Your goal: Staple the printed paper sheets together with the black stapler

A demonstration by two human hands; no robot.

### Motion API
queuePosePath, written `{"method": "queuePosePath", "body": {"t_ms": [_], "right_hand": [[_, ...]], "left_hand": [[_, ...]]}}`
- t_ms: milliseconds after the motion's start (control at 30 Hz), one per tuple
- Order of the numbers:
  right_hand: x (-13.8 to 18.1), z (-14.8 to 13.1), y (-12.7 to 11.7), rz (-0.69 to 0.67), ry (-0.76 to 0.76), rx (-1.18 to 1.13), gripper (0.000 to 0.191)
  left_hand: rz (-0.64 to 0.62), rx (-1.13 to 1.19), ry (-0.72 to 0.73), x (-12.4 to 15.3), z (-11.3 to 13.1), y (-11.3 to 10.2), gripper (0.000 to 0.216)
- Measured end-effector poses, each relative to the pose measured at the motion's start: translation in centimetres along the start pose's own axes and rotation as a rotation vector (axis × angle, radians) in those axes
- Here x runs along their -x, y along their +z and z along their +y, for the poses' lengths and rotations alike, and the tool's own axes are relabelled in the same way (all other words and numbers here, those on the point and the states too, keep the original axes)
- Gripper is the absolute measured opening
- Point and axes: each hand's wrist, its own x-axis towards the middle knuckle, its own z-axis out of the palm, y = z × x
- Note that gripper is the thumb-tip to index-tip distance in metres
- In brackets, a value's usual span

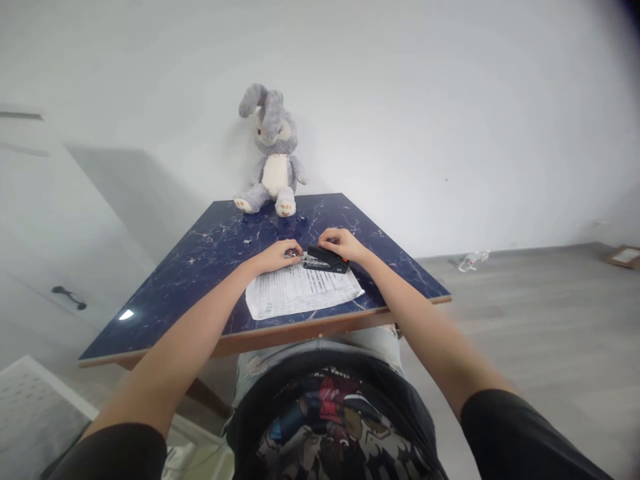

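A black stapler [326, 262] with a silvery metal part lies on a sheet of printed paper [295, 293] on the dark blue, marble-patterned table. Its top arm is lifted away from the base. My right hand [345, 245] grips the stapler's upper arm from above and behind, near an orange spot. At the stapler's front end, my left hand [277, 257] has thumb and fingers pinched by the silvery part. Whatever is between those fingertips is too small to tell.
A grey plush rabbit [274, 167] sits at the table's [200, 267] far edge, against the white wall. A small pale bit [247, 241] lies left of the hands. Clear plastic [473, 261] and a brown box [624, 256] are on the floor at right.
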Motion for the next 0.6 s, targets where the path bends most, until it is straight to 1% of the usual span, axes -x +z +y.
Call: {"method": "queuePosePath", "body": {"t_ms": [200, 367, 467, 533, 600], "right_hand": [[0.0, -0.1, 0.0, -0.001, -0.012, -0.011, 0.023], [0.0, -0.2, 0.1, -0.017, 0.018, -0.010, 0.024], [0.1, -0.3, -0.2, -0.024, 0.034, -0.013, 0.029], [0.2, -0.5, -0.5, -0.071, 0.018, -0.039, 0.031], [0.5, -0.7, -1.0, -0.161, -0.004, -0.064, 0.034]], "left_hand": [[-0.011, 0.013, -0.021, 0.1, 0.4, -0.1, 0.024], [-0.009, 0.003, -0.019, 0.1, 0.7, -0.2, 0.023], [-0.015, -0.017, -0.001, 0.2, 0.7, -0.7, 0.023], [-0.041, -0.029, 0.006, 0.3, 0.3, -1.3, 0.025], [-0.066, -0.019, -0.003, 0.6, -0.3, -1.9, 0.027]]}}
